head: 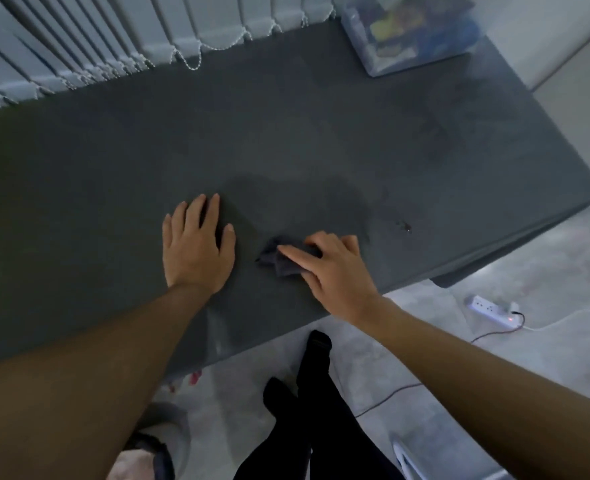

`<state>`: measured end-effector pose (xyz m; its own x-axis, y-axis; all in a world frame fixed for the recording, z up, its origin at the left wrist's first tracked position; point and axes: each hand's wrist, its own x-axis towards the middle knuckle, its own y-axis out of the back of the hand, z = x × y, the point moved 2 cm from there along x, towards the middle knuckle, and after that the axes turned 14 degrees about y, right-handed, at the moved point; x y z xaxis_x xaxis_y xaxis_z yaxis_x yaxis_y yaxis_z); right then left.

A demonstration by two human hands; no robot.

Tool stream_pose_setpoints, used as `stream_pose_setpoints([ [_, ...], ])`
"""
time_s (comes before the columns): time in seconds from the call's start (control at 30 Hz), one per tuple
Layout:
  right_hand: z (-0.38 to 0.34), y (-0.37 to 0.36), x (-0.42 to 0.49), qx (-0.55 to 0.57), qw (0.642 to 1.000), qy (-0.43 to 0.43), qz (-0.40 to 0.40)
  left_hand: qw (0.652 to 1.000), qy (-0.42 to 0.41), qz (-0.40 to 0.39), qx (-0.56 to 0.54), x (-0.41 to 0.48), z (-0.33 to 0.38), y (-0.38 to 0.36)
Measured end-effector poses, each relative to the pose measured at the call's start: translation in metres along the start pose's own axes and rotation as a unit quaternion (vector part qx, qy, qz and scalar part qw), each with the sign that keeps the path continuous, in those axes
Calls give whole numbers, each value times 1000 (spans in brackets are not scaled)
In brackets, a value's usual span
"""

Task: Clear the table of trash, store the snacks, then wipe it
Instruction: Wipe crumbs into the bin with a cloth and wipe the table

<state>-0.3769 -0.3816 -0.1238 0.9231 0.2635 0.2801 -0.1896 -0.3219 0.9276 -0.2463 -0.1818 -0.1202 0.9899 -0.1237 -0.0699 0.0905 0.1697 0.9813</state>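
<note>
Well into the last stage by the look of it: the wiping. No wrappers or loose rubbish to be seen anywhere on the desk (113, 168), so the trash step is probably done. Colourful packets, blurred, inside the clear bin (408, 39) at the desk's far right corner; probably the snacks, already stored. Cannot tell whether lidded.

Cloth (283, 261) well apart from the bin, down toward the desk's near edge, lying on the surface beneath the right grip (335, 268). That grip closed on the cloth, with the index finger laid straight across the top, the other fingers curled over the far edge and the thumb at the near side. Left grip (196, 244) flat and relaxed on the bare surface, just beside the cloth on the side away from the bin, holding nothing and seemingly bracing.

Between cloth and bin, a darker patch (286, 192), perhaps damp from a pass. Nearer the bin than the cloth, a small dark speck (404, 227) not yet lifted. Closer again to the bin, faint smeary marks (442, 133). Left to do, at a guess: those spots, plus the long stretch on the side far from the bin.

As for the cloth: small, dark grey, bunched and creased, almost the desk's own shade. Soft and limp in the hand, likely damp, and easy to push flat.
</note>
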Motion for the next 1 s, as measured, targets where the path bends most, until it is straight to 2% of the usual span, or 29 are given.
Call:
stream_pose_setpoints([
  [0.07, 29, 8, -4, -43, 996, -66, 28, 999, -31, -16, 9, 3, 17, -3],
  [0.17, 71, 23, -14, -59, 954, -278, 92, 997, -66, -36, 14, 7, 46, -9],
  [0.2, 73, 24, -16, -57, 946, -304, 102, 996, -76, -41, 16, 9, 57, -11],
  [0.23, 69, 24, -18, -56, 949, -293, 100, 995, -87, -47, 16, 11, 69, -14],
  [0.37, 54, 24, -29, -55, 994, -93, 34, 992, -116, -57, 9, 21, 109, -20],
  [0.4, 66, 27, -31, -70, 993, -88, 32, 991, -123, -56, 12, 25, 118, -21],
  [0.47, 97, 35, -34, -97, 975, -187, 74, 990, -126, -59, 17, 37, 134, -23],
  [0.53, 120, 40, -37, -83, 928, -342, 124, 991, -113, -65, 20, 53, 148, -26],
  [0.6, 120, 38, -34, -61, 907, -395, 137, 994, -89, -62, 24, 68, 156, -29],
  [0.67, 106, 34, -29, -52, 936, -326, 119, 995, -70, -52, 46, 74, 158, -35],
  [0.73, 97, 31, -31, -52, 976, -191, 89, 995, -65, -38, 68, 73, 157, -39],
  [0.8, 116, 35, -27, -74, 988, -116, 65, 995, -59, -38, 70, 72, 158, -39],
  [0.83, 133, 39, -22, -89, 984, -135, 71, 995, -57, -39, 69, 72, 158, -38],
  [0.87, 151, 42, -15, -98, 972, -193, 88, 995, -55, -39, 71, 72, 159, -37],
  [0.93, 184, 47, 0, -69, 922, -360, 127, 995, -53, -40, 72, 74, 159, -37],
  [0.97, 190, 47, 10, -45, 899, -414, 138, 995, -52, -41, 72, 74, 159, -37],
  [1.0, 189, 45, 20, -36, 895, -423, 136, 995, -51, -40, 71, 74, 159, -37],
])
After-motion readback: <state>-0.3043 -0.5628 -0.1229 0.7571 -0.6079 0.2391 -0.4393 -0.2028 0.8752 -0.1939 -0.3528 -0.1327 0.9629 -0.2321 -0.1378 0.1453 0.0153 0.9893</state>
